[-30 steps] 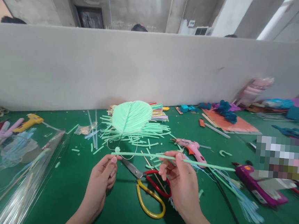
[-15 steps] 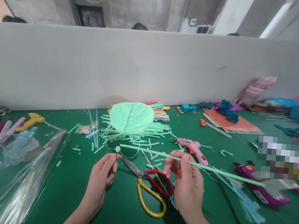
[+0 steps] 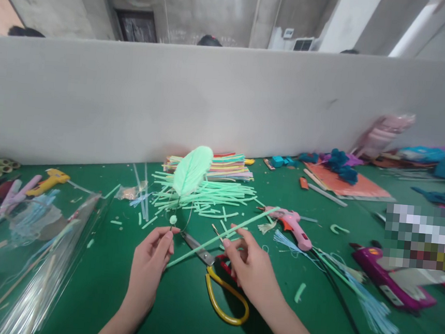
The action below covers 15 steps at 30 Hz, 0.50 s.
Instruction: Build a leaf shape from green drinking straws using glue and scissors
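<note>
My left hand (image 3: 149,264) is closed, pinching the thin wire stem below a mint-green fuzzy leaf (image 3: 193,170). A small mint ball (image 3: 173,219) sits on the stem just above those fingertips, and a thin wire loop hangs under the leaf. Between the thumb and fingers of my right hand (image 3: 252,266) is a long mint-green pipe cleaner (image 3: 197,249). It slants from low beside my left hand up to the right. Beneath it lie scissors (image 3: 227,309) with one yellow and one red handle; my right hand partly hides the red one.
Cut mint pieces (image 3: 220,194) and coloured pipe cleaners (image 3: 230,168) are piled behind the leaf. A pink glue gun (image 3: 295,228) lies to the right, a purple tool (image 3: 387,280) beyond it. Clear plastic sleeves (image 3: 40,286) and a yellow glue gun (image 3: 52,180) are left. A white partition (image 3: 228,100) stands behind.
The leaf has turned and now looks narrower. My right hand has moved left, and the pipe cleaner has swung so its left end is low and its right end raised.
</note>
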Tool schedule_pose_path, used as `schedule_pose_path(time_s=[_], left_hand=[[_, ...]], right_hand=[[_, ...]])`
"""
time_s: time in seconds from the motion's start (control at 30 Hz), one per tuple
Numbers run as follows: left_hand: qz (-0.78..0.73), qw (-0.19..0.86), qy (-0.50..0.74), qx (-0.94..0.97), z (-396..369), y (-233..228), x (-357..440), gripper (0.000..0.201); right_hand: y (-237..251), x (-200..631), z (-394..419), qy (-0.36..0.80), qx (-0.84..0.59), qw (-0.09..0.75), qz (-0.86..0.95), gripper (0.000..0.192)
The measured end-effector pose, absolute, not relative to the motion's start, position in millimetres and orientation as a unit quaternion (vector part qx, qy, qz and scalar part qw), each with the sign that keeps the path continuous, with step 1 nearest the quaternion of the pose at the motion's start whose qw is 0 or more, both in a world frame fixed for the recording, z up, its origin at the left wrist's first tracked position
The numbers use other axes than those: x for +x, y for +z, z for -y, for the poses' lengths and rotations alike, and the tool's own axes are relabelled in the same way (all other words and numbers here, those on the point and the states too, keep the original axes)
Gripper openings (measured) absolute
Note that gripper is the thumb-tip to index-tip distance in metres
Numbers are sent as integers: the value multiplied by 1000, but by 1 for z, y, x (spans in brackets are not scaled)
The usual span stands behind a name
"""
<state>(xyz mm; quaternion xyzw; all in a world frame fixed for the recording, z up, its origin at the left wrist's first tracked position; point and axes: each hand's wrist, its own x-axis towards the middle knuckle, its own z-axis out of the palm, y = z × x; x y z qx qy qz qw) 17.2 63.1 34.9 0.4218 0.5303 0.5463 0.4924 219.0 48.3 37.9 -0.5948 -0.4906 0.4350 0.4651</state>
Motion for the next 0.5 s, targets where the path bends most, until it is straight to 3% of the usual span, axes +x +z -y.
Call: schedule_pose_path(time_s=[0.07, 0.13, 0.27, 0.5], left_hand=[[-535, 471, 541, 446, -57, 39, 21, 29], [-532, 453, 522, 489, -50, 44, 28, 26], [-501, 488, 481, 529, -38, 47, 41, 21], [-504, 503, 424, 560, -19, 40, 45, 22]], right_hand=[[38, 213, -45, 389, -596, 478, 515, 36], [40, 205, -40, 420, -561, 479, 529, 31], [43, 191, -33, 559, -425, 458, 545, 31], [45, 190, -34, 584, -423, 500, 480, 34]])
